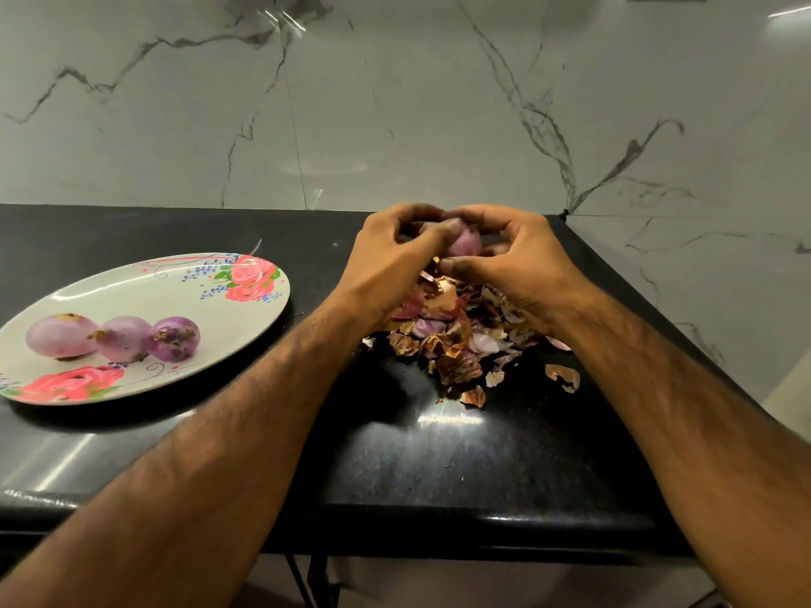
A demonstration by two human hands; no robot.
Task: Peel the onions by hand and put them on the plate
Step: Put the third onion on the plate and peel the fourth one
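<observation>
Both hands on one onion, three peeled on the plate

Standing by the black counter [482, 454], I see the person holding a small purple onion [466, 243] up in both hands, just above the far side of the worktop and near the marble wall [395, 103]. The left hand [395, 252] curls round it from the left, thumb laid across the near face of the onion. The right hand [518, 252] curls round it from the right, fingers arched over the top and thumb tucked in low beneath it. The fingertips of the two hands meet over the onion, so only a patch of its shiny pink side shows between them.

Right under the hands lies a heap of skins [452, 340], brown papery bits mixed with purple and pale pieces, spread toward the near edge. A few loose scraps [563, 376] lie just beside the heap on its right.

Well off to the left sits an oval plate [175, 296] with pink roses printed at both ends. On its near left part three peeled onions [125, 339] lie in a row, touching one another, all glossy and purple, with dark root ends showing
</observation>
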